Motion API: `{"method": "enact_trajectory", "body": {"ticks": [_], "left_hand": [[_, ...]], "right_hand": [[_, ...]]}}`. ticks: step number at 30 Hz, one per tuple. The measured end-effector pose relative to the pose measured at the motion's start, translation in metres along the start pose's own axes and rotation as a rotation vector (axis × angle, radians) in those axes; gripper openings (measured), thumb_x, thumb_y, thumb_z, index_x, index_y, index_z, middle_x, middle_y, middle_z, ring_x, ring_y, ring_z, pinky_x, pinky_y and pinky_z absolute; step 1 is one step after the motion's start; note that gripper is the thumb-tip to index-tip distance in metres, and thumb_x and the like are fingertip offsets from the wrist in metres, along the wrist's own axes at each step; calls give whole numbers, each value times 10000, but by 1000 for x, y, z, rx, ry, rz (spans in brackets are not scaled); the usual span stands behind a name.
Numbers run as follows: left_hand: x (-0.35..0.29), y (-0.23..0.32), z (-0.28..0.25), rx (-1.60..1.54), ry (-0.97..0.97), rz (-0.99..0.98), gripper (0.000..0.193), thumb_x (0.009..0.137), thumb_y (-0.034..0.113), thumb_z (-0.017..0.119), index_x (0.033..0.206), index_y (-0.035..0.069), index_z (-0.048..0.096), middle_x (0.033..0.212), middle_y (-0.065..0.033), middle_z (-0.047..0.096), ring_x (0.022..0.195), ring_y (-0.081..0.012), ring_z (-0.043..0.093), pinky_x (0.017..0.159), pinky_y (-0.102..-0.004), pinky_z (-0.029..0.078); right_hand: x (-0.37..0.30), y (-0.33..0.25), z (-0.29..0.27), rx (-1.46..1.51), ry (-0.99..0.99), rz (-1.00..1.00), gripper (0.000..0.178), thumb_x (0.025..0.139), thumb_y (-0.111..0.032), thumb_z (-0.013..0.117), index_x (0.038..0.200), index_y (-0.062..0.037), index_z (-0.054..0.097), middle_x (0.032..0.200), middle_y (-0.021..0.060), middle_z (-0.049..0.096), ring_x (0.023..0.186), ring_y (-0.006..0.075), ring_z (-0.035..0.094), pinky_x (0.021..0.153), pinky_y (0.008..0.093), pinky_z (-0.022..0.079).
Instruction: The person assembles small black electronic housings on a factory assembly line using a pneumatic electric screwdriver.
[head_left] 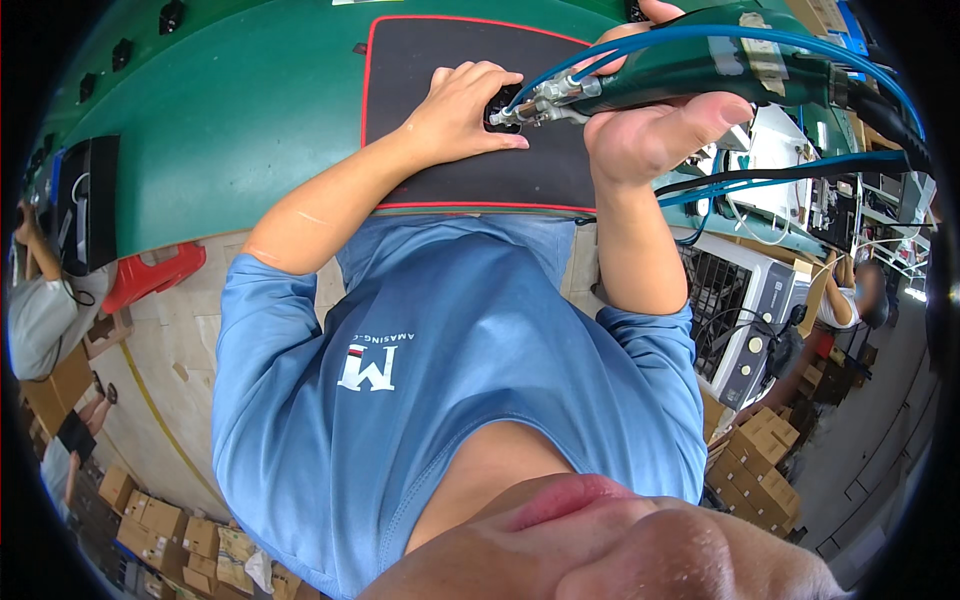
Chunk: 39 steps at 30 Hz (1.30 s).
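Past the face (640, 548), over the mat (405, 85), a black part (498, 103) is held by left hand (452, 115), a probably heavy tool (680, 82), best barrel-gripped, by right hand (645, 140).

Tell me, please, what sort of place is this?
Probably a factory assembly workshop: there is a green workbench with a red-edged dark mat, a dark green tool with blue tubes, and stacked cardboard boxes behind.

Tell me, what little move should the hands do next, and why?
Maybe nudge the tool gently toward the black part: the left hand grips that part, the right hand holds the tool, and its metal tip sits right at the part.
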<state>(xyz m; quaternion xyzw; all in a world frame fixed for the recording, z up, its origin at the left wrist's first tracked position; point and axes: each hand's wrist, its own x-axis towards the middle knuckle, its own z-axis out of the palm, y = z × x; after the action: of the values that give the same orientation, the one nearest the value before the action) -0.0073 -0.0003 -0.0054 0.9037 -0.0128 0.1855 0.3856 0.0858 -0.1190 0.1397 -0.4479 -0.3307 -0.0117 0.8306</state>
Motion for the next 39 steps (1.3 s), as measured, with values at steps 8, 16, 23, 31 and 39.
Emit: {"method": "enact_trajectory", "body": {"ticks": [8,16,23,31,39], "left_hand": [[3,3,-3,-6,-39,-21,749,739,520,877,1297,100,608,1226,-85,611,1197,-308,539,972,-415,366],[3,1,-1,-33,16,-11,786,713,516,893,1313,93,610,1181,-95,632,1154,-312,558,992,-430,365],[3,1,0,55,-12,57,890,679,553,901,1355,77,571,1231,-110,621,1205,-323,548,1020,-435,354],[0,-2,4,27,61,44,839,663,564,888,1310,111,605,1193,-69,615,1123,-289,558,950,-419,358],[-2,-4,5,36,72,66,833,650,565,898,1285,115,600,1173,-65,611,1099,-290,560,914,-417,363]], "right_hand": [[-4,17,-8,12,24,-60,778,1013,-711,392,1520,-124,333,1140,169,611,705,172,562,605,286,489],[1,15,-6,27,-172,-165,752,1031,-687,370,1516,-113,330,1143,183,608,694,166,578,602,283,498],[35,-61,43,37,2,-82,792,1050,-688,245,1473,-39,409,1111,167,652,699,137,591,615,258,501],[4,18,6,117,-116,-137,812,1034,-702,317,1516,-48,332,1171,182,619,649,139,572,583,264,473],[-5,26,2,22,-50,-33,857,1011,-734,344,1531,-54,326,1175,172,611,664,151,568,612,277,480]]}}
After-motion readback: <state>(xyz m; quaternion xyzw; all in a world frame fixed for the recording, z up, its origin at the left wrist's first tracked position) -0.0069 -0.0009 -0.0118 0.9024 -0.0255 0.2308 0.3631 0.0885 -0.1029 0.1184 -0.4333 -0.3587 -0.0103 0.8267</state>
